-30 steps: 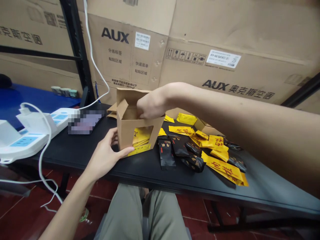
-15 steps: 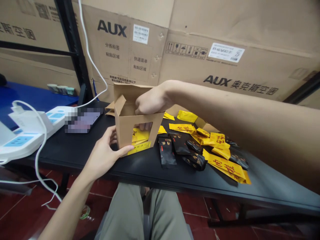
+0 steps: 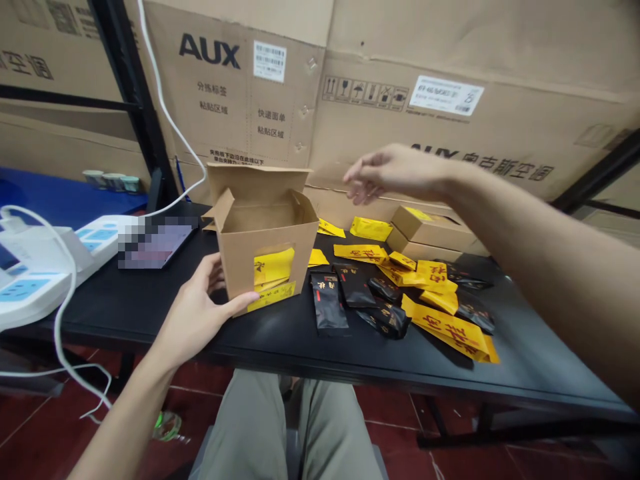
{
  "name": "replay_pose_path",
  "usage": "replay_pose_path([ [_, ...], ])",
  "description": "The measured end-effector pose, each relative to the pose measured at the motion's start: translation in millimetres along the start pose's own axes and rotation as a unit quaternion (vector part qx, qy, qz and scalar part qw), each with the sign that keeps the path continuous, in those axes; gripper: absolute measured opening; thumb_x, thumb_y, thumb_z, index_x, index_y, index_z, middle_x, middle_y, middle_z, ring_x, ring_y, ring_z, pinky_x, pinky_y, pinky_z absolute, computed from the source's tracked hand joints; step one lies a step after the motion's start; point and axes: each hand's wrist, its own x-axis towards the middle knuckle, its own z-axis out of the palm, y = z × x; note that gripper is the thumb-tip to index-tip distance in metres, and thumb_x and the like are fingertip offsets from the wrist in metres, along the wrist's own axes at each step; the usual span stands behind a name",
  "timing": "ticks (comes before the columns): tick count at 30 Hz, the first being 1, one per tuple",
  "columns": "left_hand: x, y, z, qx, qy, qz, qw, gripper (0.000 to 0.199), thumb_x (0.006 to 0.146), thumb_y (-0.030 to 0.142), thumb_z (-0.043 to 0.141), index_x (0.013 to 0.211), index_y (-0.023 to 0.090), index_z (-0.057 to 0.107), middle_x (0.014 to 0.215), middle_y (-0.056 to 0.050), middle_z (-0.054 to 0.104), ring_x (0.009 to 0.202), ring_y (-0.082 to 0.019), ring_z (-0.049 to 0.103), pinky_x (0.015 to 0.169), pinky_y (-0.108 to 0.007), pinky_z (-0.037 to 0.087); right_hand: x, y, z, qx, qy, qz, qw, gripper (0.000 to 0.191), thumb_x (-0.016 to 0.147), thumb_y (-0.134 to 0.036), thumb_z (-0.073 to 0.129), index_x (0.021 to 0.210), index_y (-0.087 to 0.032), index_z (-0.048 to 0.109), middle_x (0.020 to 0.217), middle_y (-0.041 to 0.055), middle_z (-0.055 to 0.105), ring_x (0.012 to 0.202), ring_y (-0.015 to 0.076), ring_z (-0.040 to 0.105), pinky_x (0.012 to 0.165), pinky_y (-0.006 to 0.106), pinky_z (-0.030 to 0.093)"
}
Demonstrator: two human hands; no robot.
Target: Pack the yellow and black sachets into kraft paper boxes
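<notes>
An upright brown cardboard box [image 3: 235,263] with its top flaps raised stands on the black table. Yellow packets [image 3: 274,267] show through the window in its front. My left hand [image 3: 205,307] grips the box's lower left corner, thumb across the front. Above the table, to the right of the box, my right hand [image 3: 373,177] hangs in the air with its fingers apart and nothing visible in it. Black packets [image 3: 327,303] and yellow packets [image 3: 450,327] lie scattered on the table right of the box.
Small closed cartons [image 3: 435,230] are stacked behind the packets. A white power strip [image 3: 35,287] with cables and a blurred phone-like object [image 3: 160,247] lie on the left. Large AUX cartons [image 3: 280,40] stand behind the black table [image 3: 390,363]. Small cups [image 3: 113,181] sit at the back left.
My right hand has come out of the box and moved right, its fingers now apart. The stacked cartons behind the packets have come into view. My left hand still holds the box.
</notes>
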Motion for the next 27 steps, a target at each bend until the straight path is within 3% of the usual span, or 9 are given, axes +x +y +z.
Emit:
replay_pose_path([
  [3, -0.3, 0.7, 0.4, -0.004, 0.000, -0.004, 1.000, 0.075, 0.070, 0.050, 0.090, 0.133, 0.027, 0.057, 0.142, -0.011, 0.070, 0.129, -0.035, 0.069, 0.112, -0.055, 0.055, 4.0, 38.9, 11.5, -0.160, -0.012, 0.083, 0.984, 0.028, 0.104, -0.023, 0.051, 0.114, -0.009, 0.074, 0.110, 0.0157, 0.079, 0.087, 0.0147, 0.075, 0.081, 0.026, 0.056],
  [6, -0.1, 1.9, 0.7, -0.007, 0.003, -0.004, 1.000, 0.076, 0.070, 0.049, 0.090, 0.134, 0.026, 0.057, 0.143, -0.012, 0.070, 0.130, -0.035, 0.068, 0.112, -0.055, 0.055, 2.9, 75.5, 22.5, -0.315, 0.007, 0.072, 0.946, 0.029, 0.101, -0.026, 0.055, 0.102, -0.007, 0.077, 0.108, 0.0203, 0.078, 0.097, 0.0182, 0.073, 0.085, 0.027, 0.050],
  [9, -0.2, 3.3, 0.7, -0.009, 0.002, -0.005, 1.000, 0.076, 0.070, 0.049, 0.090, 0.134, 0.026, 0.057, 0.145, -0.012, 0.069, 0.132, -0.035, 0.067, 0.113, -0.055, 0.054, 1.5, 112.8, 33.0, -0.340, 0.030, 0.106, 0.934, 0.023, 0.098, -0.023, 0.062, 0.094, -0.005, 0.075, 0.096, 0.0255, 0.077, 0.096, 0.0238, 0.073, 0.082, 0.031, 0.050],
  [14, -1.0, 4.2, 0.3, -0.003, 0.007, -0.008, 1.000, 0.076, 0.068, 0.049, 0.091, 0.132, 0.026, 0.058, 0.142, -0.012, 0.070, 0.129, -0.035, 0.069, 0.113, -0.055, 0.055, 10.5, 164.6, 48.4, -0.360, 0.080, 0.112, 0.923, 0.029, 0.099, -0.019, 0.056, 0.119, -0.003, 0.069, 0.122, 0.0304, 0.071, 0.117, 0.0269, 0.067, 0.094, 0.033, 0.051],
  [17, -1.2, 3.7, 0.2, 0.000, 0.010, -0.014, 1.000, 0.077, 0.068, 0.049, 0.091, 0.133, 0.025, 0.058, 0.142, -0.012, 0.070, 0.130, -0.036, 0.069, 0.112, -0.056, 0.055, 19.0, 176.4, 54.1, -0.375, 0.071, 0.135, 0.914, 0.030, 0.099, -0.016, 0.054, 0.121, 0.000, 0.067, 0.126, 0.0325, 0.068, 0.123, 0.0285, 0.064, 0.100, 0.035, 0.049],
  [20, -1.5, 2.8, 0.0, 0.002, 0.013, -0.014, 1.000, 0.076, 0.069, 0.049, 0.091, 0.133, 0.025, 0.057, 0.143, -0.012, 0.070, 0.131, -0.036, 0.068, 0.113, -0.056, 0.054, 22.8, 176.9, 56.8, -0.394, 0.066, 0.149, 0.904, 0.039, 0.098, -0.016, 0.055, 0.131, 0.004, 0.062, 0.135, 0.0357, 0.062, 0.131, 0.0333, 0.060, 0.105, 0.040, 0.047],
  [23, -1.8, 2.1, -0.4, 0.003, 0.013, -0.018, 1.000, 0.074, 0.069, 0.048, 0.091, 0.132, 0.027, 0.058, 0.143, -0.010, 0.070, 0.131, -0.035, 0.068, 0.114, -0.056, 0.054, 22.5, 174.5, 57.8, -0.415, 0.048, 0.172, 0.892, 0.039, 0.095, -0.008, 0.053, 0.129, 0.005, 0.066, 0.134, 0.0363, 0.063, 0.137, 0.0390, 0.055, 0.110, 0.046, 0.045],
  [27, -1.4, 2.2, -0.4, -0.001, 0.012, -0.026, 1.000, 0.075, 0.069, 0.049, 0.091, 0.132, 0.028, 0.058, 0.145, -0.009, 0.069, 0.132, -0.035, 0.067, 0.114, -0.055, 0.054, 20.8, 173.7, 56.7, -0.427, 0.025, 0.188, 0.884, 0.041, 0.098, -0.008, 0.044, 0.128, 0.002, 0.070, 0.132, 0.0342, 0.066, 0.140, 0.0355, 0.055, 0.111, 0.043, 0.043],
])
